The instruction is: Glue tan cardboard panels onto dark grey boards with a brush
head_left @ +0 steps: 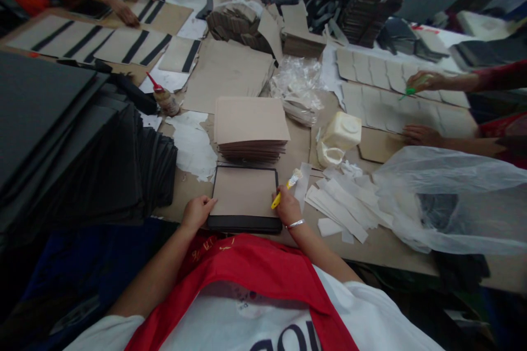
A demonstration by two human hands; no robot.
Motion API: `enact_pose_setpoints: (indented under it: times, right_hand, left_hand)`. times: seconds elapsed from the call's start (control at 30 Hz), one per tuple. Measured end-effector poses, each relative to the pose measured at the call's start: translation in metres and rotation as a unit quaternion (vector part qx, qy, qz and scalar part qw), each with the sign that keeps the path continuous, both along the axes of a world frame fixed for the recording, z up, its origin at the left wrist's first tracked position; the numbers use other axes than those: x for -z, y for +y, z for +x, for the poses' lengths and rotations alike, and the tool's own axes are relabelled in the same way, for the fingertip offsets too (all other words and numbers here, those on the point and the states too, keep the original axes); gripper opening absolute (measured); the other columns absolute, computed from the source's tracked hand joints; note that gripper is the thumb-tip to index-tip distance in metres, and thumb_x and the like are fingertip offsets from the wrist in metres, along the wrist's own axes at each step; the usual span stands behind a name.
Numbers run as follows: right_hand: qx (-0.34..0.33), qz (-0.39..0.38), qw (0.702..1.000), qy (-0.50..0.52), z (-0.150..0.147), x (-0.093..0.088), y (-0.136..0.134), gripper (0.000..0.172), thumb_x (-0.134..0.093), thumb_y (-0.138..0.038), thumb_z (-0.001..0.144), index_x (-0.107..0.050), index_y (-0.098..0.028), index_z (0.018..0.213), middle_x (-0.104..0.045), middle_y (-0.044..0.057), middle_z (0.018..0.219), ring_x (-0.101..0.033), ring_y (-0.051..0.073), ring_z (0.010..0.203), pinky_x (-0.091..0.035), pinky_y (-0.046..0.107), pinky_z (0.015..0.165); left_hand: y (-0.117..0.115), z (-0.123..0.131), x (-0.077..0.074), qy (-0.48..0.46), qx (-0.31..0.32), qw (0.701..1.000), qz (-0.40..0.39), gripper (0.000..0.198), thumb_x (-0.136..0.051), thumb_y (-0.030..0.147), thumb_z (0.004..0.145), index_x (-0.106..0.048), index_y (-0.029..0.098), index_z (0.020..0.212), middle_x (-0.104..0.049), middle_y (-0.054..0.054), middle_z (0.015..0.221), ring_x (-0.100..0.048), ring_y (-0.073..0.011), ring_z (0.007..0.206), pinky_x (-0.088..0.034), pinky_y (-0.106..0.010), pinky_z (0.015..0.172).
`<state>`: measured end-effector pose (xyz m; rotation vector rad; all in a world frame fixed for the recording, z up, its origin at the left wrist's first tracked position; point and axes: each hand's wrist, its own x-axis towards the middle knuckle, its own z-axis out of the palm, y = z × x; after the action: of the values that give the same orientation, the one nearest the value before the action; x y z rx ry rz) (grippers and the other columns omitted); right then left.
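A beige cardboard sheet [245,191] lies on a black panel [242,224], which shows as a thin border on the sides and a wider strip along the near edge. My left hand [198,211] is closed on the left edge of the sheet, thumb on top. In my right hand [287,207] is a yellow-handled brush [282,196], its pale bristles pointing up and away. The fingers of that hand also rest against the panel's right edge. Just beyond stands a neat stack of beige cardboard sheets [252,120].
Tall piles of black panels [82,137] rise at my left. A glue bottle [167,101] with a red nozzle stands behind them. Right of me are a cut plastic jug [341,134], white paper strips [335,205] and a clear plastic bag [457,197]. Co-workers' hands [424,81] work at both far sides.
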<state>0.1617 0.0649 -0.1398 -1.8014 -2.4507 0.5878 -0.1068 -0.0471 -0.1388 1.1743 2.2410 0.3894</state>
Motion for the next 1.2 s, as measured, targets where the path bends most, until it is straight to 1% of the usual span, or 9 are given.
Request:
enact_pose_setpoints:
  times: [0.2, 0.33, 0.43, 0.53, 0.6, 0.67, 0.83, 0.97, 1.2]
  right_hand:
    - [-0.022, 0.043, 0.996, -0.069, -0.002, -0.01, 0.005, 0.031, -0.05, -0.038, 0.086, -0.053, -0.015, 0.107, -0.064, 0.01, 0.078, -0.059, 0.018, 0.065, -0.032, 0.026, 0.054]
    - [-0.033, 0.074, 0.995, -0.059, 0.01, -0.044, 0.007, 0.037, -0.05, -0.046, 0.085, -0.056, -0.016, 0.106, -0.065, 0.01, 0.077, -0.059, 0.019, 0.063, -0.032, 0.025, 0.052]
    - [0.001, 0.08, 0.992, 0.102, 0.009, -0.077, 0.01, 0.043, -0.041, -0.047, 0.088, -0.054, -0.017, 0.115, -0.065, 0.007, 0.076, -0.058, 0.015, 0.058, -0.038, 0.025, 0.053]
    - [0.036, -0.043, 0.944, 0.326, -0.02, -0.096, 0.016, 0.048, -0.034, -0.054, 0.088, -0.056, -0.017, 0.109, -0.061, 0.002, 0.065, -0.054, 0.011, 0.047, -0.041, 0.022, 0.047]
    - [0.058, -0.141, 0.901, 0.407, -0.053, -0.095, 0.02, 0.046, -0.043, -0.057, 0.082, -0.058, -0.016, 0.096, -0.057, -0.001, 0.057, -0.05, 0.009, 0.041, -0.04, 0.02, 0.04]
    - [0.057, -0.19, 0.879, 0.434, -0.089, -0.085, 0.023, 0.04, -0.055, -0.053, 0.074, -0.057, -0.016, 0.088, -0.054, -0.004, 0.051, -0.047, 0.008, 0.036, -0.037, 0.018, 0.035]
    - [0.037, -0.217, 0.871, 0.438, -0.142, -0.054, 0.028, 0.028, -0.055, -0.044, 0.074, -0.057, -0.018, 0.082, -0.052, -0.007, 0.048, -0.045, 0.006, 0.034, -0.034, 0.016, 0.032]
    - [0.044, -0.18, 0.896, 0.403, -0.119, -0.043, 0.042, 0.024, -0.053, -0.041, 0.075, -0.059, -0.018, 0.08, -0.052, -0.006, 0.048, -0.045, 0.006, 0.033, -0.035, 0.016, 0.033]
    - [0.128, -0.108, 0.919, 0.358, -0.016, -0.048, 0.06, 0.031, -0.055, -0.044, 0.075, -0.06, -0.015, 0.083, -0.053, -0.005, 0.047, -0.047, 0.007, 0.034, -0.036, 0.016, 0.034]
  left_hand:
    - [0.008, -0.005, -0.024, 0.08, 0.07, 0.993, -0.059, 0.035, -0.051, 0.045, 0.083, -0.064, 0.017, 0.068, -0.063, -0.006, 0.069, -0.055, -0.0173, 0.065, -0.032, -0.026, 0.058]
    - [0.008, 0.008, -0.034, 0.206, 0.134, 0.969, 0.016, 0.023, -0.053, 0.032, 0.085, -0.063, 0.015, 0.097, -0.062, -0.012, 0.1, -0.055, -0.0227, 0.092, -0.04, -0.029, 0.075]
    - [0.008, 0.027, -0.03, 0.194, 0.266, 0.94, 0.092, 0.029, -0.043, 0.015, 0.088, -0.056, 0.019, 0.114, -0.056, -0.01, 0.118, -0.049, -0.021, 0.107, -0.039, -0.031, 0.086]
    - [0.009, 0.04, -0.022, 0.163, 0.321, 0.929, 0.091, 0.026, -0.043, 0.013, 0.088, -0.058, 0.019, 0.107, -0.057, -0.009, 0.114, -0.049, -0.0209, 0.105, -0.041, -0.033, 0.086]
    - [0.009, 0.044, -0.019, 0.158, 0.313, 0.932, 0.091, 0.021, -0.046, 0.017, 0.087, -0.06, 0.017, 0.103, -0.058, -0.01, 0.11, -0.049, -0.0219, 0.103, -0.042, -0.035, 0.085]
    - [0.009, 0.045, -0.02, 0.154, 0.307, 0.934, 0.099, 0.02, -0.048, 0.021, 0.087, -0.061, 0.017, 0.102, -0.057, -0.01, 0.11, -0.049, -0.0225, 0.104, -0.042, -0.036, 0.085]
    - [0.009, 0.046, -0.025, 0.165, 0.305, 0.934, 0.089, 0.02, -0.046, 0.023, 0.088, -0.062, 0.016, 0.099, -0.058, -0.011, 0.107, -0.051, -0.0228, 0.101, -0.042, -0.035, 0.081]
    - [0.009, 0.047, -0.027, 0.161, 0.301, 0.935, 0.093, 0.019, -0.045, 0.02, 0.089, -0.06, 0.017, 0.099, -0.058, -0.01, 0.108, -0.051, -0.0223, 0.101, -0.042, -0.035, 0.082]
    - [0.01, 0.048, -0.026, 0.162, 0.301, 0.935, 0.097, 0.018, -0.049, 0.02, 0.086, -0.061, 0.017, 0.099, -0.058, -0.01, 0.111, -0.051, -0.0223, 0.102, -0.042, -0.035, 0.085]
